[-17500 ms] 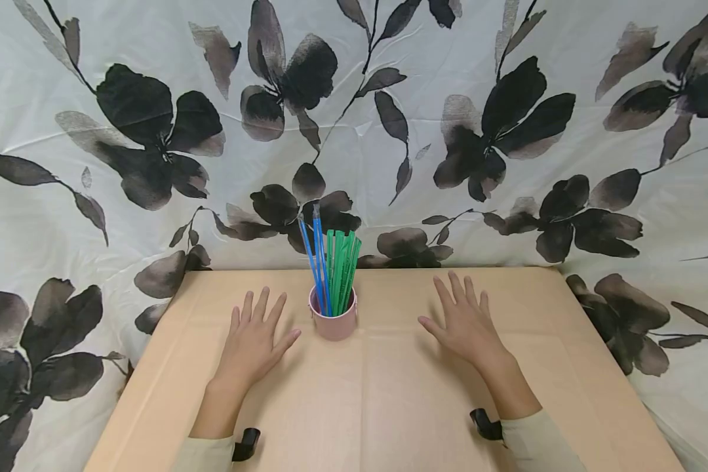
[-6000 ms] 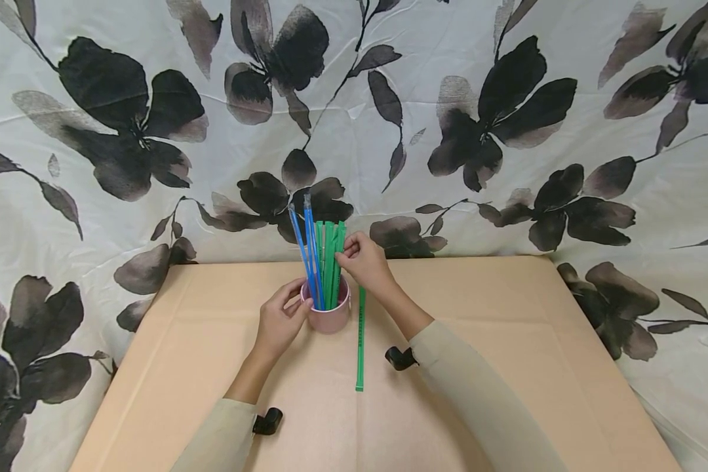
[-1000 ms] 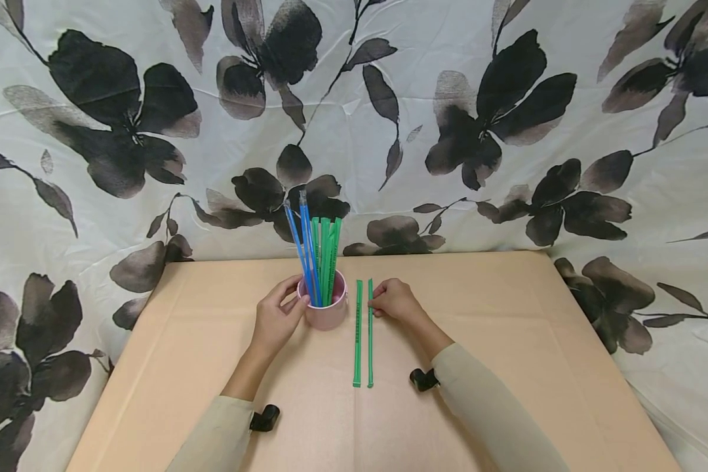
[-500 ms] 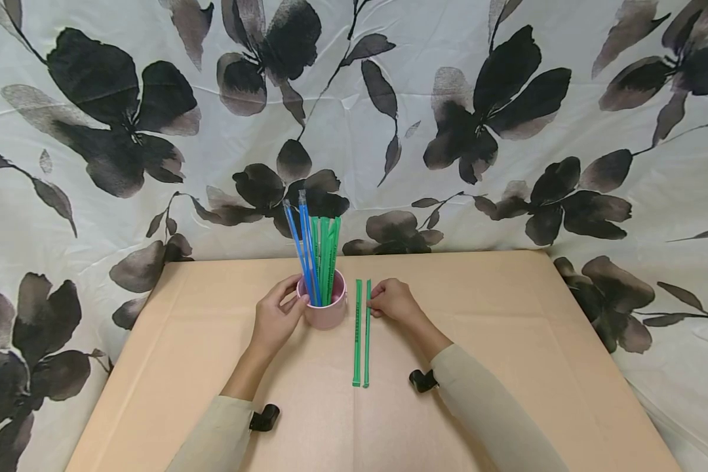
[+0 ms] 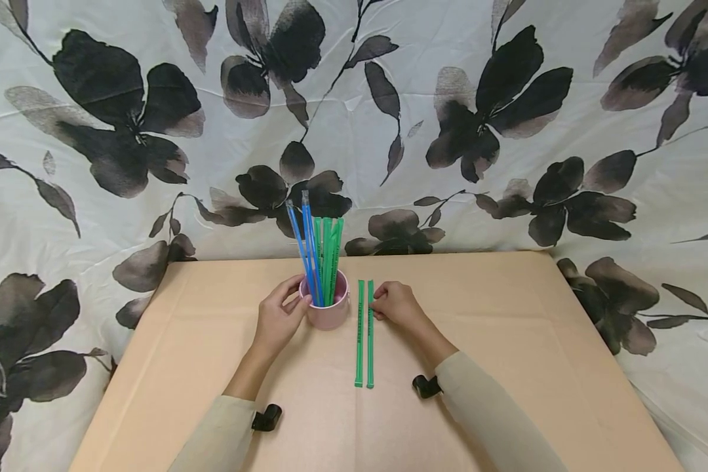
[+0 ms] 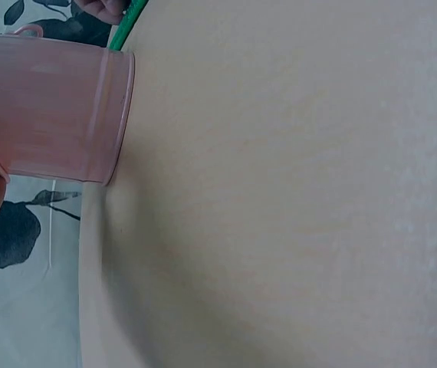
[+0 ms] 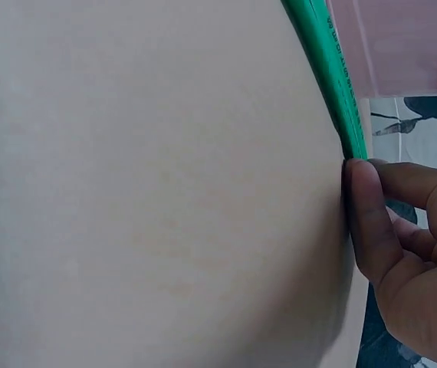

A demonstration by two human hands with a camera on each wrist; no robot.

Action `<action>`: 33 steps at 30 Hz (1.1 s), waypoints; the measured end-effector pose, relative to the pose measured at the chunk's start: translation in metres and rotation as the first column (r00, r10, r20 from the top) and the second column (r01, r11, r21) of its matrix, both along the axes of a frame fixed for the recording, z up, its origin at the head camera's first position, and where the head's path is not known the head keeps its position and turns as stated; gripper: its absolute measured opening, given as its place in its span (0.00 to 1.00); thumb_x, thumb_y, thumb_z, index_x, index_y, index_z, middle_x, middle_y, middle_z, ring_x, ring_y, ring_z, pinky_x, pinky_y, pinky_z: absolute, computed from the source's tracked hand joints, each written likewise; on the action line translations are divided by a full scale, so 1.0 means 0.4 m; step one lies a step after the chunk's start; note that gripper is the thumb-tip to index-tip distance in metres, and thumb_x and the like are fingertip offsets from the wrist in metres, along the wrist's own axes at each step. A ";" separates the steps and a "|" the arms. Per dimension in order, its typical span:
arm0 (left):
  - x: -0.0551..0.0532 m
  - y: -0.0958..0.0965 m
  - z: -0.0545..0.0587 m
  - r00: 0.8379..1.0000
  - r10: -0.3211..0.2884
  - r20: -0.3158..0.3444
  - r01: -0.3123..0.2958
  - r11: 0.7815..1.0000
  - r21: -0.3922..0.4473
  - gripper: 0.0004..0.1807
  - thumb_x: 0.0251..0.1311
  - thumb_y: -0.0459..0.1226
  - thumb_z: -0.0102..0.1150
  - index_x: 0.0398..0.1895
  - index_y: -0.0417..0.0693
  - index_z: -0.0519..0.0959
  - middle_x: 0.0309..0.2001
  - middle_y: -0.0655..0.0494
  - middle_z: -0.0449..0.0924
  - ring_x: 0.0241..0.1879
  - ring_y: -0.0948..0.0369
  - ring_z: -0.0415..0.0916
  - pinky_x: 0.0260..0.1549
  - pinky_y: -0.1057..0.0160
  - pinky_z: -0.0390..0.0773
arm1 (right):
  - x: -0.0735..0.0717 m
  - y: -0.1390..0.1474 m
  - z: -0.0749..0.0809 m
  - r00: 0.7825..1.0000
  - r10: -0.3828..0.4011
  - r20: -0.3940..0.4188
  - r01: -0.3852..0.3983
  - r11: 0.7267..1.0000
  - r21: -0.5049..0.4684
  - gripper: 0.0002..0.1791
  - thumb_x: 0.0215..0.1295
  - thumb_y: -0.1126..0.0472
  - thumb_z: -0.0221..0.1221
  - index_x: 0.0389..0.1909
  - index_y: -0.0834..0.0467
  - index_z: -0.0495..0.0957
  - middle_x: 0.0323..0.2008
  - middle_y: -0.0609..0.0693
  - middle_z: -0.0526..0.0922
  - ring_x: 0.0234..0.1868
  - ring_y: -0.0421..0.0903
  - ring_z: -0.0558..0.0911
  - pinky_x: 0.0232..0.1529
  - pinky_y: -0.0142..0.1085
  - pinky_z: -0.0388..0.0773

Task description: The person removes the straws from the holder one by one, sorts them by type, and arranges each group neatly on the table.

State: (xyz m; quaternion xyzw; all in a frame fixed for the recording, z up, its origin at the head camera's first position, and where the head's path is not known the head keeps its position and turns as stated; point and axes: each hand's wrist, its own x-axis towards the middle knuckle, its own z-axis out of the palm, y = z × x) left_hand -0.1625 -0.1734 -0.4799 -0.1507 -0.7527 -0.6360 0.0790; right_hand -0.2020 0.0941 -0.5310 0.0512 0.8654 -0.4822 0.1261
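Observation:
A pink cup [image 5: 328, 317] with small side loops holds several blue sticks [image 5: 309, 252] with clear tips and several green wrapped straws [image 5: 330, 255]. My left hand [image 5: 278, 314] grips the cup's left rim; in the left wrist view a finger is at the loop of the cup [image 6: 46, 107]. Right of the cup, one printed green straw [image 5: 360, 334] lies on the table. Parallel to it, close on the right, is a second green straw [image 5: 370, 347]. My right hand [image 5: 400, 305] pinches that one near its far end, thumb and finger on the green straw [image 7: 330, 80] in the right wrist view.
The tan-covered table [image 5: 212, 288] ends at a far edge just behind the cup. A white cloth [image 5: 354, 131] with dark flowers hangs behind and beside it. Black wrist cameras [image 5: 267, 417] sit at both sleeve cuffs.
Both hands first lay spread on the table. Later the left took the cup and the right moved from the cup's straws to the second straw beside the first. Just now that straw turned its printed face up.

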 end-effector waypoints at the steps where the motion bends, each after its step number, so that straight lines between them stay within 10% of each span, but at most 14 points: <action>1: -0.001 0.000 -0.001 1.000 -0.001 -0.001 0.001 1.000 0.000 0.24 0.66 0.23 0.62 0.64 0.24 0.72 0.62 0.26 0.75 0.64 0.34 0.74 0.62 0.52 0.82 | 0.001 0.002 0.000 1.000 -0.003 0.006 0.003 1.000 -0.010 0.10 0.65 0.66 0.69 0.41 0.64 0.79 0.27 0.54 0.83 0.22 0.42 0.83 0.23 0.27 0.85; 17: -0.003 -0.001 -0.002 1.000 0.001 -0.003 -0.001 1.000 -0.001 0.24 0.66 0.24 0.63 0.64 0.24 0.73 0.62 0.27 0.76 0.64 0.34 0.75 0.62 0.50 0.81 | 0.031 0.016 -0.001 0.995 0.040 0.096 -0.030 0.994 -0.101 0.11 0.64 0.65 0.70 0.38 0.65 0.77 0.24 0.55 0.86 0.20 0.42 0.87 0.23 0.31 0.89; 33: -0.008 0.012 0.001 1.000 0.013 -0.027 -0.014 1.000 -0.009 0.24 0.65 0.23 0.62 0.64 0.23 0.73 0.62 0.26 0.75 0.63 0.34 0.75 0.61 0.49 0.81 | -0.032 0.037 0.066 0.994 0.083 -0.069 -0.092 0.985 -0.146 0.10 0.66 0.62 0.69 0.42 0.63 0.81 0.30 0.55 0.89 0.34 0.59 0.90 0.33 0.34 0.89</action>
